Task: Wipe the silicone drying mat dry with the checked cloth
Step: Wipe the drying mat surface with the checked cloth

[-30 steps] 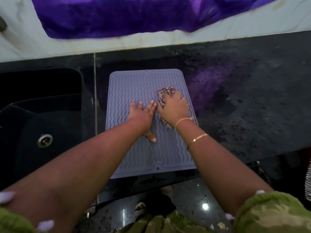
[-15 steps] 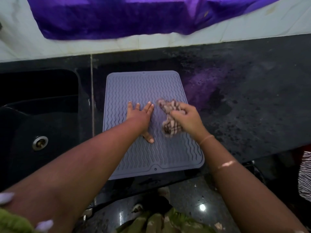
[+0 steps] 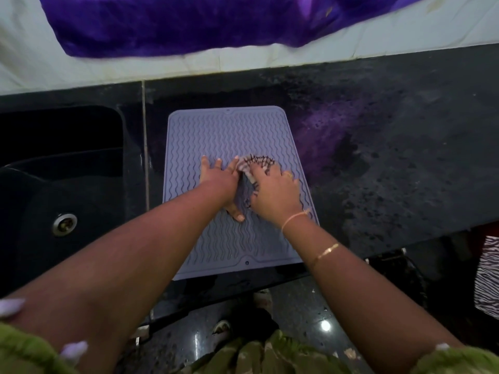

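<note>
A lilac silicone drying mat (image 3: 224, 133) with wavy ridges lies on the black counter beside the sink. My left hand (image 3: 220, 183) presses flat on the mat's middle, fingers spread, holding nothing. Close to its right, my right hand (image 3: 275, 194) presses the crumpled checked cloth (image 3: 256, 161) against the mat; the cloth sticks out past my fingertips and is mostly hidden under my palm. The two hands nearly touch.
A black sink (image 3: 62, 184) with a metal drain (image 3: 64, 224) is left of the mat. Wet speckled black counter (image 3: 391, 171) stretches to the right. A purple cloth (image 3: 202, 20) hangs over the white wall behind. The counter's front edge runs just below the mat.
My right hand with the cloth first pulled back toward me along the mat's right side, and has now pushed forward again to the middle. My left hand stayed pressed in place.
</note>
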`<state>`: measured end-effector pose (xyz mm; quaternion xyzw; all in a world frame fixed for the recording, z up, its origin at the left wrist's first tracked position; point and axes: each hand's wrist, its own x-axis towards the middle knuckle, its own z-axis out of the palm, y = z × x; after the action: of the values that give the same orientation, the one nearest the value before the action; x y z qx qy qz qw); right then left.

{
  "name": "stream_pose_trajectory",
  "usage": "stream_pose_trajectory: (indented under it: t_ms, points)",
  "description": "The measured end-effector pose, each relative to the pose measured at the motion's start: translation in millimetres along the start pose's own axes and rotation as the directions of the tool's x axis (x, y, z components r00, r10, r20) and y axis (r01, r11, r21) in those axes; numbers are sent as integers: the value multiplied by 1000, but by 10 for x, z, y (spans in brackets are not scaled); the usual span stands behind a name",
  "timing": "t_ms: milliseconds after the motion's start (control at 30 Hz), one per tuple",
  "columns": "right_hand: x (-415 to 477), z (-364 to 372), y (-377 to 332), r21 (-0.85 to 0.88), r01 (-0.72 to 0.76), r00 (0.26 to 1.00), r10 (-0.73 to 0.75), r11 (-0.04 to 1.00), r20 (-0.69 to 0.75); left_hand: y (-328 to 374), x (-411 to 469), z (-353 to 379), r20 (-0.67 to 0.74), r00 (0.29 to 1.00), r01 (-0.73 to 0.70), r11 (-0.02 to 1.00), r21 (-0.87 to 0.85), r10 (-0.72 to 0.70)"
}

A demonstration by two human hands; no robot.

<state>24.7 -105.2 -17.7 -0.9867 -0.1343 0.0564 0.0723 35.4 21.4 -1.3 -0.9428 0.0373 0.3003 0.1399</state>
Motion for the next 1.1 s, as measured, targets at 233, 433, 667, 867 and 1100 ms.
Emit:
stream_pose_trajectory:
  t_ms: [233,433,667,867,1100]
  points:
    - [-672,-17,332,34,179,984,-179,983,2,-28,25,21,-6,1000,-8,1000,-26,7]
    - [-249,-440,433,868,-281,950,-9,409,312,-27,27,22,-5,1000,-9,1000,-28,9]
    - [527,-408,362,643,-195,971,237,740,22,-15,46,23,-1,1000,-1,1000,4,1]
    - [95,39,-66,96,-38,999,37,995,10,7,47,16,-17,1000,15,999,44,-14]
    - [-540,102,216,119,130,990,-123,984,-62,-62,3,31,-14,999,-32,999,-34,31]
